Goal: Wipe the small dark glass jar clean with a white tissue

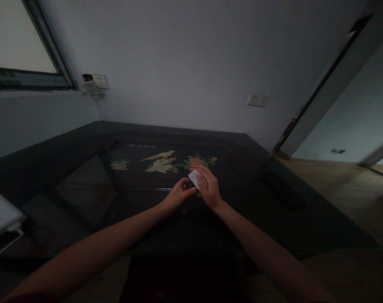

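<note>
Both my hands meet over the middle of a dark glass-topped table [84, 176]. My right hand [208, 187] is curled around a small white piece of paper or card [194, 178], which sticks out to the left of its fingers. My left hand [178, 195] pinches the lower edge of the same white piece with thumb and fingertips. The room is dim, so the piece's exact shape is hard to make out. Under the glass, just beyond my hands, lies a painted bird-and-flower panel [162, 162].
A white device [1, 214] with a cable lies at the table's left edge. Wall sockets [95, 82] sit near a window at the upper left, another socket [258, 99] on the back wall. A doorway and wooden floor [339, 181] open to the right.
</note>
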`<state>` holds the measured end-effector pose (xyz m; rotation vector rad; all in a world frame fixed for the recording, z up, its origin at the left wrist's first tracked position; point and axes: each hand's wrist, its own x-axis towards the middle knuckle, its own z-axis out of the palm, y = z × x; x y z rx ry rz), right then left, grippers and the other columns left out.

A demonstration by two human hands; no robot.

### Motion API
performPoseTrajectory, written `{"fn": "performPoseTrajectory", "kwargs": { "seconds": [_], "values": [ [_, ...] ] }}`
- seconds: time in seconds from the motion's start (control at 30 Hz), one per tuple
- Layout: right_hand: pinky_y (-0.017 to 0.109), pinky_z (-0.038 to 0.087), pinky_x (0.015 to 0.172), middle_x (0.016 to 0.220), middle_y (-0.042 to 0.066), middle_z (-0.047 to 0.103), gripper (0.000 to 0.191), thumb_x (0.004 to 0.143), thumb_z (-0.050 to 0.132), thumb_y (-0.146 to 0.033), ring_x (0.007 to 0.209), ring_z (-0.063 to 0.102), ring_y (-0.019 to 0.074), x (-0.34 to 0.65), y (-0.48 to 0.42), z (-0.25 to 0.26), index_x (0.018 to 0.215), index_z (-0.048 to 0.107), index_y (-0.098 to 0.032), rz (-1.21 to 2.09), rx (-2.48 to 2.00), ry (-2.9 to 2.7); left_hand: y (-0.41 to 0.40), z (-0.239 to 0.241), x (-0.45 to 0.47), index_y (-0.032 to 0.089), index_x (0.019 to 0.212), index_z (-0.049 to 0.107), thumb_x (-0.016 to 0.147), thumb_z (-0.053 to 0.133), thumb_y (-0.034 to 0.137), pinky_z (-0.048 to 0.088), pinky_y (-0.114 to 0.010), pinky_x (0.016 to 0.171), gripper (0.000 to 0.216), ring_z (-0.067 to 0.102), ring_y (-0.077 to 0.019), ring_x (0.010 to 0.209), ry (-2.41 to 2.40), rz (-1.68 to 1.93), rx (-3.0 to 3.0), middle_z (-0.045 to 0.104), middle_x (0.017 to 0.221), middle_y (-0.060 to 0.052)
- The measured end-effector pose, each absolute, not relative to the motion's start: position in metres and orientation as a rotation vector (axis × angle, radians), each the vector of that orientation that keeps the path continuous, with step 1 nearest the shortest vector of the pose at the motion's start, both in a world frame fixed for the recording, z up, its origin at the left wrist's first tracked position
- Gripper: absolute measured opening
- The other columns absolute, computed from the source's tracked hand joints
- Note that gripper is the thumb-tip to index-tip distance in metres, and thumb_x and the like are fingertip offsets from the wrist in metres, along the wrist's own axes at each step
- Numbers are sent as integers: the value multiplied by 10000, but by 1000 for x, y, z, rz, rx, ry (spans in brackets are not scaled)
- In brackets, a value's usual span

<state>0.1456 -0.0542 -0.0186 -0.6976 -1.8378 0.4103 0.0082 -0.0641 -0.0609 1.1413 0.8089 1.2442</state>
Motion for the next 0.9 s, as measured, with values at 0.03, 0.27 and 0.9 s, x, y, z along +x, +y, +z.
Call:
{"fn": "performPoseTrajectory", "kwargs": {
  "seconds": [0.03,0.27,0.9],
  "values": [
    [391,423,977,1155,75,638,318,928,386,-304,1107,567,215,146,-56,-18,1097,648,-239,341,-689,-1891,-64,-60,9,158,962,579,577,810,434,451,-323,821,527,600,-204,878,803,1246,1138,646,913,-53],
    [393,444,939,1047,87,682,315,916,411,-329,1038,602,228,143,-48,-20,995,694,-215,422,-718,-1812,-65,-57,7,150,979,575,596,797,453,455,-311,795,536,603,-196,861,800,1212,1126,640,897,-44],
    [366,456,892,996,87,692,348,908,417,-400,970,623,228,143,-45,-26,966,692,-195,634,-747,-1623,-67,-55,8,157,937,578,565,828,369,461,-331,843,496,630,-187,854,827,1238,1080,672,861,-29]
  ]
}}
